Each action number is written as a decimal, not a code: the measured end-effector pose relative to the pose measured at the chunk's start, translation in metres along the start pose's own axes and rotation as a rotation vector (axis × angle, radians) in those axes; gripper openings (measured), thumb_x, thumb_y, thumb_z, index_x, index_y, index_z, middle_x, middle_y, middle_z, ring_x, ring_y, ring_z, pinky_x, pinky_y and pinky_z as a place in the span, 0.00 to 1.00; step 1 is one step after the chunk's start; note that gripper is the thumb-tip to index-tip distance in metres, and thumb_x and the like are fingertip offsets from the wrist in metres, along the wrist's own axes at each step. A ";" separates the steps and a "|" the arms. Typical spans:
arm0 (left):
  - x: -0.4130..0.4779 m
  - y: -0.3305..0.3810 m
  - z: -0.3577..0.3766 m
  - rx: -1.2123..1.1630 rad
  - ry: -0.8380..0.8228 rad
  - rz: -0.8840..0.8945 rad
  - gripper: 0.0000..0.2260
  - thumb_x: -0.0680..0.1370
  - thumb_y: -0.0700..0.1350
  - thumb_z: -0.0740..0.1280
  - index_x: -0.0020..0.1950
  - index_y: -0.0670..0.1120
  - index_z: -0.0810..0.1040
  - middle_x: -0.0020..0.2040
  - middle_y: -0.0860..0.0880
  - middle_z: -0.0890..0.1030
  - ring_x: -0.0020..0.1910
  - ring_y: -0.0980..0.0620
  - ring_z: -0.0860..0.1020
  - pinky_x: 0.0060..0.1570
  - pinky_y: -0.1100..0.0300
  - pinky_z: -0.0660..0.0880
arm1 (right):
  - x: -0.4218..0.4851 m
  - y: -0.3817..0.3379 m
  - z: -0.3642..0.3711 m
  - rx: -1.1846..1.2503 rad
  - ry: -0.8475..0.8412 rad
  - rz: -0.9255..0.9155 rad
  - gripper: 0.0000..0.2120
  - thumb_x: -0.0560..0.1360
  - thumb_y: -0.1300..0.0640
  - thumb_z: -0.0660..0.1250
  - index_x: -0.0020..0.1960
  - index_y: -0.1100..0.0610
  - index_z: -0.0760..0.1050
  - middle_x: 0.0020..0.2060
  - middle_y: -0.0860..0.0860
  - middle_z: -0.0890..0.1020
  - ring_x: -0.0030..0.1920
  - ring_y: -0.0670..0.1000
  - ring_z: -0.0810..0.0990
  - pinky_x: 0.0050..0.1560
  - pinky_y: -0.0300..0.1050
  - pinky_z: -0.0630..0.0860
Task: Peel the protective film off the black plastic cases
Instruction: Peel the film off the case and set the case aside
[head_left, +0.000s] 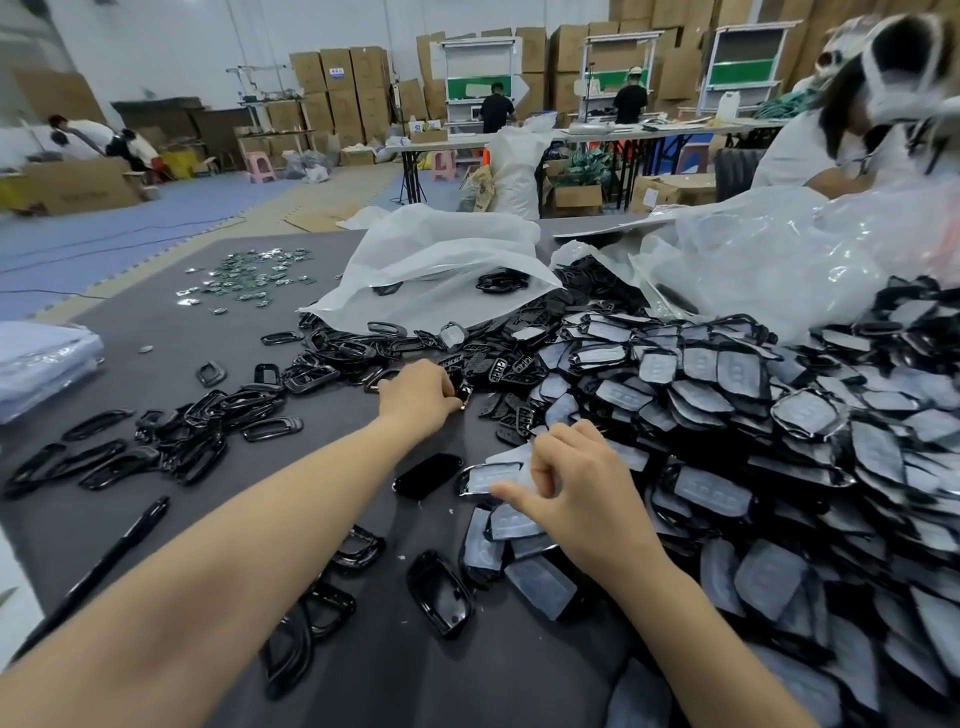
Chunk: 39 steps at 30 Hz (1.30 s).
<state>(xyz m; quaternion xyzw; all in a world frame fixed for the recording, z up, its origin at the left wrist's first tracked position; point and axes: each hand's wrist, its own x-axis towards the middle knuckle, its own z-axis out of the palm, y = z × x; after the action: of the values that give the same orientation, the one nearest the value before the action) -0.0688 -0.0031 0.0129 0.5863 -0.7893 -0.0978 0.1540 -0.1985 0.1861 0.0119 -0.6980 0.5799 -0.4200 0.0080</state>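
My left hand (418, 397) reaches forward over the grey table (156, 332) and its curled fingers grip a small glossy black case (460, 387) at the edge of the pile. Nearer to me, my right hand (576, 483) pinches a film-covered black case (485, 478) between thumb and curled fingers. A large heap of film-covered black cases (753, 405) fills the right side. Two bare glossy cases (427, 475) (440, 592) lie in front of me.
Black ring-shaped frames (197, 426) lie scattered on the left. White plastic bags (441, 260) stand behind the pile, small green circuit boards (254, 275) lie at far left. A black pen (119, 551) rests near the left edge. A person in white sits at far right.
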 end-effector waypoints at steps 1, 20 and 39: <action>0.000 -0.001 0.002 0.037 0.032 0.009 0.03 0.76 0.45 0.70 0.41 0.51 0.80 0.48 0.50 0.82 0.53 0.45 0.78 0.58 0.48 0.66 | 0.000 0.000 0.000 0.010 0.009 0.002 0.26 0.67 0.44 0.74 0.31 0.51 0.58 0.29 0.43 0.64 0.38 0.49 0.64 0.37 0.41 0.67; -0.048 0.016 -0.008 -0.422 0.275 0.039 0.05 0.77 0.49 0.69 0.44 0.49 0.81 0.47 0.52 0.81 0.46 0.52 0.78 0.54 0.59 0.70 | -0.002 0.003 0.004 0.084 0.101 0.126 0.11 0.73 0.54 0.73 0.38 0.53 0.72 0.36 0.43 0.75 0.35 0.44 0.72 0.36 0.38 0.69; -0.153 0.039 0.012 -1.054 0.304 0.142 0.05 0.78 0.39 0.68 0.44 0.47 0.81 0.43 0.53 0.81 0.42 0.48 0.80 0.45 0.41 0.76 | -0.003 -0.011 0.000 0.203 0.212 0.119 0.05 0.73 0.55 0.73 0.44 0.56 0.79 0.39 0.45 0.79 0.42 0.43 0.77 0.44 0.30 0.70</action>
<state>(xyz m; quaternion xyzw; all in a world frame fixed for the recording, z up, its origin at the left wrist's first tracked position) -0.0678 0.1541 -0.0044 0.3829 -0.6400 -0.3833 0.5449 -0.1898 0.1916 0.0154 -0.6098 0.5725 -0.5465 0.0422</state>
